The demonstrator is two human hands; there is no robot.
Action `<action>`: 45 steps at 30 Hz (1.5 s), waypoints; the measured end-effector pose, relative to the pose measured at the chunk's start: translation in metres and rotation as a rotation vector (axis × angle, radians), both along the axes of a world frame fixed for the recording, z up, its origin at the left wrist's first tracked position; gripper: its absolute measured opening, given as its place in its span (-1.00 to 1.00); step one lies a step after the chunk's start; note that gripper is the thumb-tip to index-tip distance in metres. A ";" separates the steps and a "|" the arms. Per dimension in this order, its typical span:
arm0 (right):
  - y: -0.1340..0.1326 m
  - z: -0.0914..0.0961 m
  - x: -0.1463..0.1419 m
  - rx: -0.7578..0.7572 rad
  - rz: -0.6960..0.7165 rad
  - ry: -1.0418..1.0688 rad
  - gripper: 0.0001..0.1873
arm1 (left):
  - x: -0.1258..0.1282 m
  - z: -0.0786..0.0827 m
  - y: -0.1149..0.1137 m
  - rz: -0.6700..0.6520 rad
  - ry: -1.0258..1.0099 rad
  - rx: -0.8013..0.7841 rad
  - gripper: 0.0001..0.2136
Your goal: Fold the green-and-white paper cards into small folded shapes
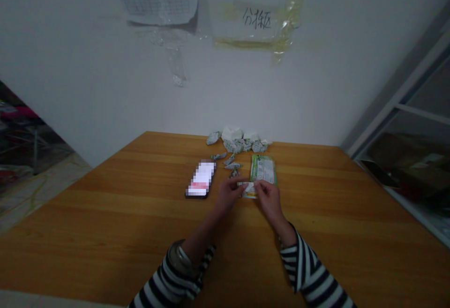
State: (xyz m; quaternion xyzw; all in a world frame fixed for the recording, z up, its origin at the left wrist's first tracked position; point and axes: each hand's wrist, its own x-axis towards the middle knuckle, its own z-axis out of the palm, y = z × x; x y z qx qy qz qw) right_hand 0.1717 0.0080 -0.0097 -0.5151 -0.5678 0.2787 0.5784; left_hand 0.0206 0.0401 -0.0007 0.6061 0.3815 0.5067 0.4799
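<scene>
Between my two hands is a small white printed packet (pixel 250 189) with a yellow patch along its lower edge. My left hand (pixel 228 193) pinches its left side, and my right hand (pixel 269 197) pinches its right side near the top. What is printed on it is too small to read. Just behind my right hand lies a flat green and white printed pouch (pixel 263 169). Several small twisted wrappers (pixel 232 164) lie beyond my left hand. A phone (pixel 201 179) with a lit, blurred-out screen rests to the left of my left hand.
Crumpled white packets (pixel 236 140) are heaped at the back of the wooden table (pixel 140 214), by the wall. Taped papers (pixel 255 17) hang on the wall above. A framed glass panel (pixel 418 111) stands at the right, with boxes behind it.
</scene>
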 end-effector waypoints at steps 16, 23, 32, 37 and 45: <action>-0.001 0.002 -0.007 -0.017 0.022 -0.072 -0.66 | -0.005 0.002 -0.001 0.064 0.130 0.015 -0.85; 0.005 -0.010 -0.013 -0.149 0.147 0.141 -0.75 | -0.004 0.000 -0.004 0.072 -0.060 -0.099 -0.85; 0.004 -0.006 -0.008 -0.238 0.293 0.168 -0.77 | -0.001 0.011 -0.006 0.147 0.109 0.142 -0.88; 0.004 -0.010 -0.020 -0.216 0.236 0.228 -0.77 | -0.004 0.006 -0.005 0.187 -0.033 0.052 -0.84; 0.004 -0.006 -0.007 -0.143 0.125 0.064 -0.80 | -0.007 0.021 -0.007 0.125 0.222 0.340 -0.92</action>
